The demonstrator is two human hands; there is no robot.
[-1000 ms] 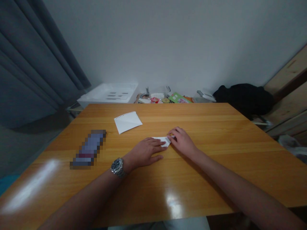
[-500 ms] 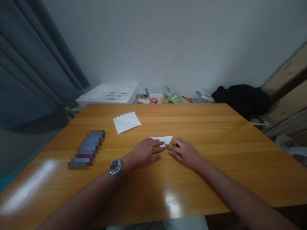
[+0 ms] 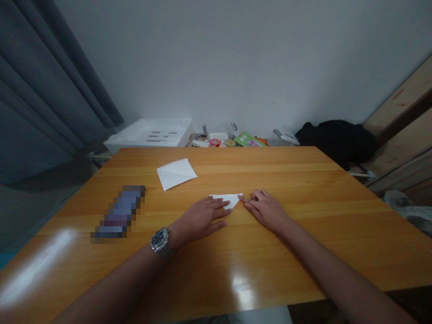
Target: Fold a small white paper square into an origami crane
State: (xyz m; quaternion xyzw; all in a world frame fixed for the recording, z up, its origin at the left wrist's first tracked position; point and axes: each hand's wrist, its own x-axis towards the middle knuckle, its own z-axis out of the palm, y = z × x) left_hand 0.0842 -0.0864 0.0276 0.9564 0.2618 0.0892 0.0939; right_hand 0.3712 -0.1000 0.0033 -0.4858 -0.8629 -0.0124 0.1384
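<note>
- I have my left hand [image 3: 202, 218] spread open and palm down over the folded white paper [image 3: 234, 201], its fingers lying across the paper's left part; it presses from above, with nothing gripped.
- My left thumb stands apart from the other fingers, on the side toward the table's near edge and clear of the paper.
- I see my right hand [image 3: 268, 211] partly open: the index finger reaches out straight, its tip at the paper's right corner, while the thumb lies just beside it on the near side and the other fingers curl in. It has hold of nothing that I can make out; how hard the fingertip bears down I cannot tell.
- The folded paper lies flat on the table [image 3: 270, 279], about midway between the left and right edges and well in from the near one. What shows is a triangle, its long side toward the far edge.
- My left forearm, a metal watch [image 3: 159, 240] at its wrist, slants in over the near edge from the left; my right forearm slants in from near the near right corner, so both hands angle inward.
- Toward the far left corner I have a loose white sheet [image 3: 177, 174], its perforated side facing the far edge.
</note>
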